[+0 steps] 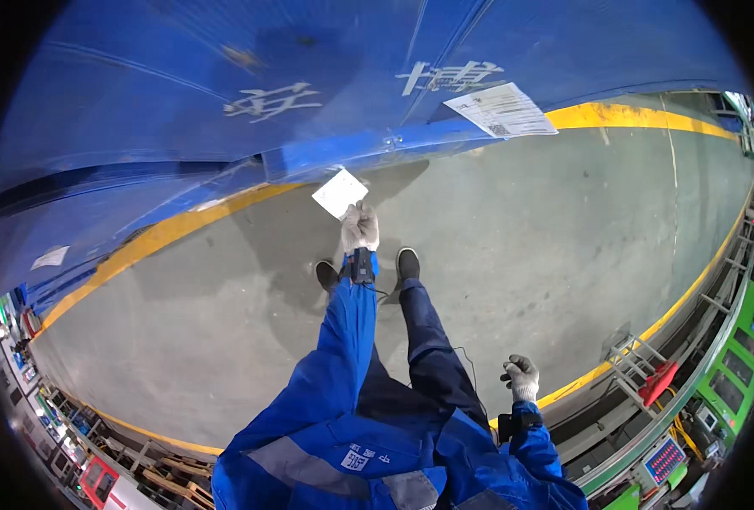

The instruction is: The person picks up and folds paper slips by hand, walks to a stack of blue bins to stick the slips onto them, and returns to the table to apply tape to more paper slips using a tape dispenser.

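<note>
My left hand point(360, 226), in a pale work glove, reaches forward and pinches a small white sheet of paper point(340, 194) by its near corner. The paper is held in front of the lower edge of a large blue cover or panel point(334, 102). Out to my right side, my gloved right hand point(522, 377) hangs with its fingers loosely bent and a little apart. Nothing shows in it. Each wrist has a dark strapped device; the one on the left wrist point(361, 266) shows most clearly.
A larger printed sheet point(503, 111) is attached to the blue surface at right, and another paper point(51, 257) at far left. Yellow lines point(173, 236) border the grey floor point(547, 229). Green machinery point(738, 361) and a metal frame with a red piece point(657, 382) stand at right.
</note>
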{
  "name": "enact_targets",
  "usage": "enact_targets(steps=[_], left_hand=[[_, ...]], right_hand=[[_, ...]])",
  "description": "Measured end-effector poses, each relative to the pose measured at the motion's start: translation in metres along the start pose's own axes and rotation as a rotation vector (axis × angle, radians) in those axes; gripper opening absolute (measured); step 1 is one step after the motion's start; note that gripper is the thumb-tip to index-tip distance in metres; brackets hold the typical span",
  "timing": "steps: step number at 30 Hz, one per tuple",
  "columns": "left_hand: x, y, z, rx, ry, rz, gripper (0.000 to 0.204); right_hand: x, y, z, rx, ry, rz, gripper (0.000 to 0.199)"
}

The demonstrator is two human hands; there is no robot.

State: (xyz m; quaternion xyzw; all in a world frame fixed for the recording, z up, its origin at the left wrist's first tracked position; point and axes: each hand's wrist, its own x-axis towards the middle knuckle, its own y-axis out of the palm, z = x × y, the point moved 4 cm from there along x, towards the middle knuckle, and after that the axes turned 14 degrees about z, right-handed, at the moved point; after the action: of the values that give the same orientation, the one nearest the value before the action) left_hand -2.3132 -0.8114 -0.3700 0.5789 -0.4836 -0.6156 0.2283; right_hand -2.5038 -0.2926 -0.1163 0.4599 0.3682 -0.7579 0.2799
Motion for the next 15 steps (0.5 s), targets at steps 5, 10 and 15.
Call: enact_targets(steps=[5,10,15], left_hand=[[0.056,-0.026,0.007,-0.06,-0.032,0.121,0.012],[0.1,-0.016,0.009,-0.076,0.027,0.477,0.012],[0.101,-0.01,0.01,-0.02,-0.038,0.268,0.018]], right_hand=[[-0.004,-0.012,-0.019,-0.05,0.092,-0.014,0.031],[-0.009,-0.005,-0.033,-0.074,0.148,0.003,0.031],[-0.013,0.007,-0.034,-0.076,0.182,-0.015,0.031]])
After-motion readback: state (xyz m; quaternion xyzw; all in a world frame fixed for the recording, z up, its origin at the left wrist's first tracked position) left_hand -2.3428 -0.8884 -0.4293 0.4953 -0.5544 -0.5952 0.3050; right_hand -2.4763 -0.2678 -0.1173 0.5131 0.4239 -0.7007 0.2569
